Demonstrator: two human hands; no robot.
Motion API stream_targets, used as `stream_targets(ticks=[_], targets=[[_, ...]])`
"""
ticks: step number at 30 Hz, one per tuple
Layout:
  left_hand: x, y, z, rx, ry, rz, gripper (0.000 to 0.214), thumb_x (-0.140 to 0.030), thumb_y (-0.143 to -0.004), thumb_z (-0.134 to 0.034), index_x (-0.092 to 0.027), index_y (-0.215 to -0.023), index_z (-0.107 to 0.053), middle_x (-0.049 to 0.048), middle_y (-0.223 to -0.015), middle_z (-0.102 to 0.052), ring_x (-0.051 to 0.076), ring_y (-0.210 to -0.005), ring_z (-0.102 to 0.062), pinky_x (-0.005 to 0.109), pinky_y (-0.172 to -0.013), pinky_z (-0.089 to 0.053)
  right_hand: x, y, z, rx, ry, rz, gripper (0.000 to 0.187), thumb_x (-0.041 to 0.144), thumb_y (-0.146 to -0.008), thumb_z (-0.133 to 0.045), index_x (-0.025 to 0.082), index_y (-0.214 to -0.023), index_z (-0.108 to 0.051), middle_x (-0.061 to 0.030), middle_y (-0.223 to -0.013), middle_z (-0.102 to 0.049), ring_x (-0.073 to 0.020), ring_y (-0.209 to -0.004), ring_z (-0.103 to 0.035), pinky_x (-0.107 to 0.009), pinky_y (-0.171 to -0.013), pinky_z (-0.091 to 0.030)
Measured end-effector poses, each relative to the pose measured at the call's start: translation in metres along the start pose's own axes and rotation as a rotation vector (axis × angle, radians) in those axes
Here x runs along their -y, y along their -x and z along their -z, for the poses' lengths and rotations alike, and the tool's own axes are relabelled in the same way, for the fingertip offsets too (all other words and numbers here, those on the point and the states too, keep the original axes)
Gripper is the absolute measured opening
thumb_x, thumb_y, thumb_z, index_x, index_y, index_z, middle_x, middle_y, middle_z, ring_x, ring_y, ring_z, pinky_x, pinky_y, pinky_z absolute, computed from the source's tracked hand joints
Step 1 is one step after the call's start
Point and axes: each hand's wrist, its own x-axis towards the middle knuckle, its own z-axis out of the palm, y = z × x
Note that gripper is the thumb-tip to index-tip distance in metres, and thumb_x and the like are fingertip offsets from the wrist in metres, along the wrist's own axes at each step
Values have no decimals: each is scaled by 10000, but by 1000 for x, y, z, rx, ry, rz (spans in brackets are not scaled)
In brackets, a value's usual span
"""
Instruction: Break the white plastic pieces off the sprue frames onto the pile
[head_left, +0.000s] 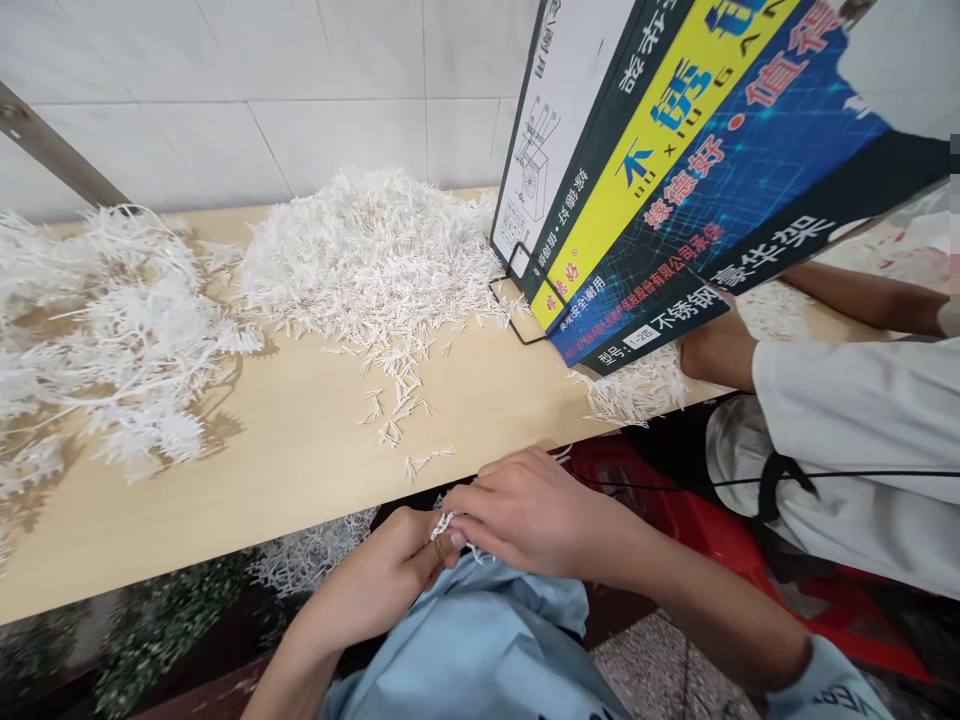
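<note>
My left hand (382, 575) and my right hand (525, 510) meet below the front edge of the wooden table (285, 450), above my lap. Both are closed on a small cluster of white plastic sprigs (444, 524), pinched between the fingertips. On the table lies a big heap of loose white needle pieces (375, 255) at the back middle. A tangle of white branched sprigs (97, 330) covers the left side. A few stray needles (397, 400) lie between the heap and my hands.
A large printed cardboard box (675, 170) stands tilted at the right on a black wire stand. Another person in a white shirt (847, 440) sits at the right, forearm on the table. White tiled wall behind. More white pieces and green foliage (150, 630) lie under the table.
</note>
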Motion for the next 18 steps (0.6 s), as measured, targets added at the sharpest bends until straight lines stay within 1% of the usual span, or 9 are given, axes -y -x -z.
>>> stream_targets(ticks=[3,6,9,12,14,18], targets=[[2,-3,-4,18,-154,6,353,-298,-965,-477,-208,-639,-376,-55,-599,-368,118,-598,-320,276,-567,-253,3,-9,-7,114,188,138,160,254,-1043,-574,152,-945,-647,-71,-843,-725,-201,-796,-626,-300,-580,-284],[6,-3,-9,-43,-217,-5,307,-212,-900,-456,-214,-617,-337,-38,-616,-419,126,-619,-344,277,-569,-260,2,-12,-17,116,259,254,219,293,-1056,-551,145,-920,-636,-78,-850,-705,-217,-843,-609,-307,-572,-306],[8,0,-14,-56,-183,-29,304,-227,-913,-430,-219,-626,-332,-34,-629,-431,128,-619,-355,270,-568,-289,-4,-7,-24,28,237,320,258,343,-1056,-552,161,-887,-626,-54,-813,-675,-211,-817,-593,-316,-553,-282],[8,5,-17,-28,-178,-56,347,-283,-939,-437,-221,-622,-309,-38,-615,-403,125,-600,-348,268,-558,-286,-7,1,-29,-49,243,344,256,316,-1054,-551,167,-854,-611,-46,-784,-653,-199,-786,-576,-325,-542,-235],[9,7,-17,-32,-205,-65,360,-305,-954,-437,-222,-627,-310,-36,-609,-402,127,-598,-357,267,-551,-284,-7,4,-30,-90,253,350,252,299,-1047,-560,167,-837,-605,-39,-760,-639,-192,-761,-565,-330,-546,-219],[12,12,-17,-45,-299,-96,335,-264,-990,-400,-216,-658,-397,-20,-626,-457,137,-605,-412,268,-574,-324,-3,7,-32,-212,217,341,287,306,-1041,-550,174,-791,-595,-26,-706,-605,-179,-732,-543,-331,-563,-220]])
